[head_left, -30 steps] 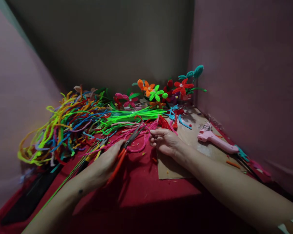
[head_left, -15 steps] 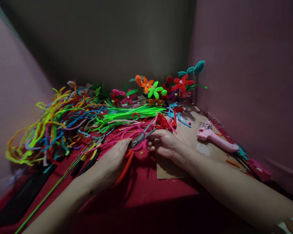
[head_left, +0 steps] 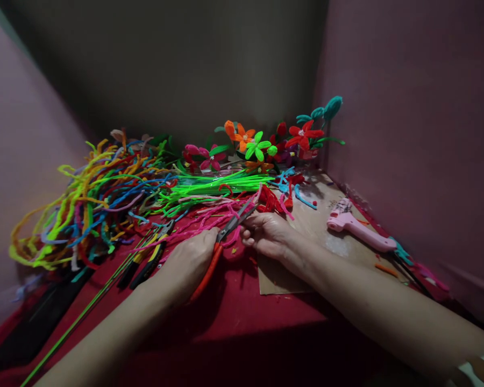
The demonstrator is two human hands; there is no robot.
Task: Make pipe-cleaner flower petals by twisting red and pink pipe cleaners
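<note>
My left hand is closed around the red-orange handles of a pair of scissors. The grey blades point away and to the right, slightly parted. Close by the blade tips, my right hand has its thumb and forefinger pinched and its other fingers curled. Whatever lies in that pinch is too small or hidden to make out. Pink pipe cleaners spread under and behind the blades, and a pale pink end rises just beyond the tips. Red pipe cleaner pieces lie behind my right hand.
A pink glue gun rests on a cardboard sheet at right. Yellow-black pliers lie left of my left hand. Green pipe cleaners, a multicoloured heap and pipe-cleaner flowers stand behind, near the walls.
The scissor blades are a little closer together than before. Both hands stay in nearly the same place; the view has shifted slightly.
</note>
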